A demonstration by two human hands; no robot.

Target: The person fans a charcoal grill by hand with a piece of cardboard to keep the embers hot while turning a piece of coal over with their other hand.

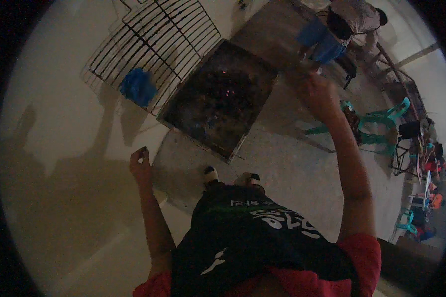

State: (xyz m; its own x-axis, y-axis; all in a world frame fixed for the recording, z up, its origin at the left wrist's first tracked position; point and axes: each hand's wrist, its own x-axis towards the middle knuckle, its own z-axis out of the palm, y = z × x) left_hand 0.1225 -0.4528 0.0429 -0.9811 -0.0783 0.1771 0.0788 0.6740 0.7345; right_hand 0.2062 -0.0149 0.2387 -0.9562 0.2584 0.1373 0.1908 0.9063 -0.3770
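A dark rectangular charcoal grill (218,99) stands before me, with a few red embers glowing among the blackened coals. My right hand (323,96) is raised to the right of it, fingers closed; a brownish blur by the fingers hides what they hold. Lower down, left of the grill's near corner, my left hand (140,164) has thumb and finger curled together. A dark spot shows at its fingertips, too small to make out. Neither hand touches the grill. Behind its left side, a wire grill rack (156,44) leans on the wall, with a crumpled blue bundle (138,87) against it.
A pale wall (49,143) with shadows runs along the left. Green plastic chairs (379,123) stand at the right on the concrete floor (287,163). At upper right, a person (354,22) in blue trousers bends over. More people and furniture fill the far right edge.
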